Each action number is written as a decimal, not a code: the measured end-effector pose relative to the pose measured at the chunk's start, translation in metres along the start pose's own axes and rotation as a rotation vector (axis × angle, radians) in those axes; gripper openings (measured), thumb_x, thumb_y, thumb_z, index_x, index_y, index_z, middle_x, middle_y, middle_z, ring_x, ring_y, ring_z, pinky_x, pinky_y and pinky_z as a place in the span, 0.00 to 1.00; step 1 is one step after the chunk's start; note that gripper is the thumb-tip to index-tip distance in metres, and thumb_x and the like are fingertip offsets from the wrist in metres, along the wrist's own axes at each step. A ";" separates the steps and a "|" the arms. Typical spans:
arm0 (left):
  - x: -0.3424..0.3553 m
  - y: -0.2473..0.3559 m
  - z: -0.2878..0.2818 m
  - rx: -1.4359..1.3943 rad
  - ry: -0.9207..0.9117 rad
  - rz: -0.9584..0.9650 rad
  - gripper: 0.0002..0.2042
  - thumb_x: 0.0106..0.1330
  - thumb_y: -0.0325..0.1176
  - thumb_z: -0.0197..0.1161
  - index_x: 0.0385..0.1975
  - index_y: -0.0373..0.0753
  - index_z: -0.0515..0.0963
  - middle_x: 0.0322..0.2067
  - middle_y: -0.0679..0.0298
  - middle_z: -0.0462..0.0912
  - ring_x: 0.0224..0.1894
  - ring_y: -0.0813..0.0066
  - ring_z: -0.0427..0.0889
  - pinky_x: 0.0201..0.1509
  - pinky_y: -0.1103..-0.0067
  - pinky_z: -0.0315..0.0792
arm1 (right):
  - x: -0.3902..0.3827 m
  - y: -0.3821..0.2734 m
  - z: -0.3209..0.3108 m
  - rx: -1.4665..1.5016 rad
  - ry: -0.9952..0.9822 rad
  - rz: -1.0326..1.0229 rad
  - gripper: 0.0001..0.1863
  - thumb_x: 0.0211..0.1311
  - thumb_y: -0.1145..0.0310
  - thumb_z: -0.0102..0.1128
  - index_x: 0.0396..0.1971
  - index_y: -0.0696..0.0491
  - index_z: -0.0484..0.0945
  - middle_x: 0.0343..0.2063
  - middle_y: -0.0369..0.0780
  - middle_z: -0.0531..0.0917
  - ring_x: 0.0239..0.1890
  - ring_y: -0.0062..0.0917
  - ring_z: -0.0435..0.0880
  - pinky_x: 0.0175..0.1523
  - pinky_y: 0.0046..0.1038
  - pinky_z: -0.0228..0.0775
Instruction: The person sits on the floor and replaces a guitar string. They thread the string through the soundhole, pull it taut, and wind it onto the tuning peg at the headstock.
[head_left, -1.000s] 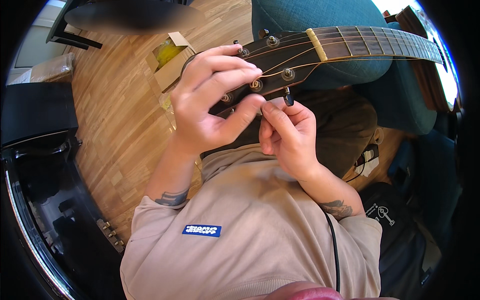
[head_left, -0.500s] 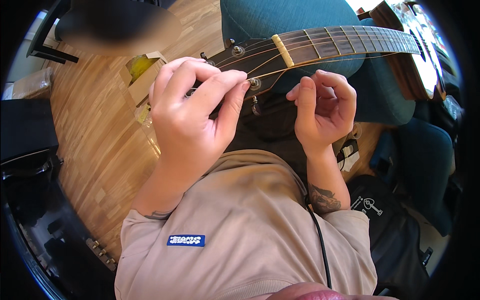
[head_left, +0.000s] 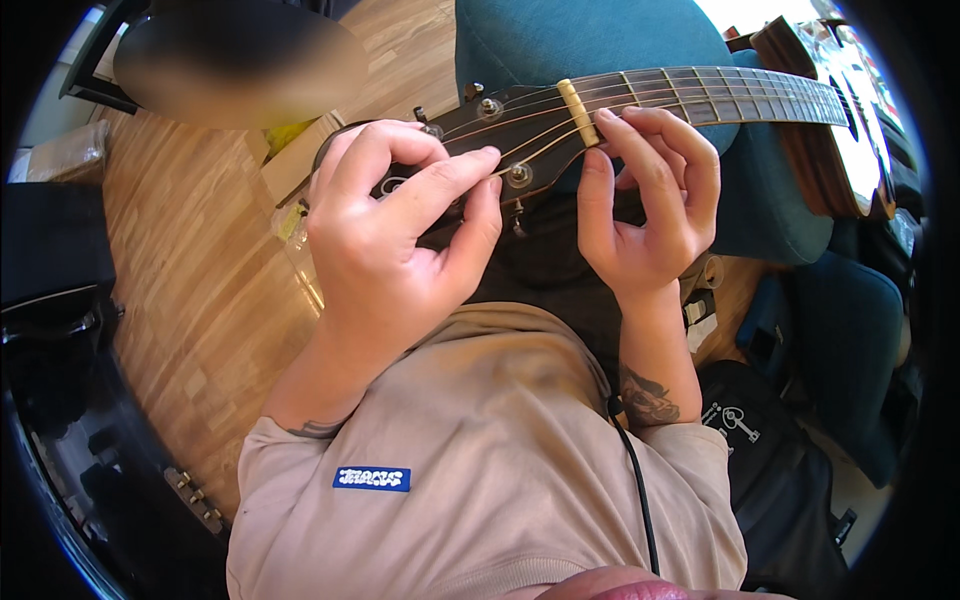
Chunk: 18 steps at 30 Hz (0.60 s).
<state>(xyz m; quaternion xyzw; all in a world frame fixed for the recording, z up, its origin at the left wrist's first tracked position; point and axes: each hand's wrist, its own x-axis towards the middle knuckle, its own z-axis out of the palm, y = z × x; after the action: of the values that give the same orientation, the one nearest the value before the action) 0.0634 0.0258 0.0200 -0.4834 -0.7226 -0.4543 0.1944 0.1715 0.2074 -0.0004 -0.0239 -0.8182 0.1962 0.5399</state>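
An acoustic guitar's neck (head_left: 700, 90) stretches to the right, its dark headstock (head_left: 545, 178) in front of me. My left hand (head_left: 400, 215) pinches a thin bronze-coloured guitar string (head_left: 540, 152) between thumb and index finger, close to a metal tuning post (head_left: 519, 175). From there the string runs toward the pale nut (head_left: 577, 112). Just past the nut, my right hand (head_left: 650, 200) grips the neck, with fingertips over the strings and thumb against the near edge. More tuning posts (head_left: 489, 107) line the far side; my left fingers cover part of the headstock.
Behind the neck is a teal cushioned seat (head_left: 590, 40). The guitar body (head_left: 835, 120) lies at the upper right. An open cardboard box (head_left: 300, 165) sits on the wooden floor, with a black case (head_left: 110, 430) at left and a black bag (head_left: 770, 480) at lower right.
My right hand has moved up and left onto the neck by the nut, from below it. My left hand keeps its pinch near the tuning post. The guitar has shifted slightly down in view.
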 end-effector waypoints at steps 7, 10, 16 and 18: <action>-0.009 -0.016 -0.021 -0.090 -0.177 0.064 0.29 0.48 0.32 0.82 0.54 0.38 0.84 0.55 0.49 0.73 0.53 0.52 0.79 0.62 0.64 0.73 | -0.003 -0.001 -0.003 -0.054 -0.047 0.014 0.16 0.53 0.83 0.68 0.45 0.61 0.88 0.47 0.45 0.82 0.37 0.26 0.86 0.42 0.24 0.81; -0.012 -0.032 -0.016 -0.265 -0.147 0.036 0.26 0.49 0.32 0.82 0.51 0.38 0.84 0.55 0.49 0.74 0.54 0.53 0.79 0.62 0.64 0.73 | 0.000 -0.003 0.000 -0.036 -0.056 0.011 0.16 0.54 0.83 0.68 0.44 0.61 0.88 0.47 0.45 0.81 0.37 0.26 0.86 0.41 0.23 0.80; -0.009 -0.026 -0.016 -0.158 -0.173 0.066 0.26 0.49 0.35 0.83 0.50 0.38 0.83 0.53 0.52 0.76 0.56 0.50 0.81 0.62 0.63 0.75 | -0.003 0.005 0.005 -0.007 0.009 -0.012 0.18 0.54 0.81 0.70 0.47 0.57 0.88 0.47 0.39 0.83 0.28 0.14 0.80 0.25 0.15 0.62; -0.018 -0.036 -0.009 -0.167 -0.150 0.146 0.29 0.48 0.37 0.84 0.52 0.40 0.83 0.53 0.53 0.77 0.57 0.49 0.81 0.62 0.60 0.76 | -0.004 0.004 0.004 -0.005 0.000 -0.013 0.18 0.54 0.81 0.71 0.47 0.56 0.88 0.47 0.40 0.83 0.27 0.14 0.80 0.25 0.15 0.62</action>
<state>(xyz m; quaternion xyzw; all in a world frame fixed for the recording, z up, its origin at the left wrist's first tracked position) 0.0386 0.0041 -0.0055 -0.5818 -0.6576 -0.4601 0.1316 0.1685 0.2091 -0.0066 -0.0199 -0.8188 0.1905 0.5412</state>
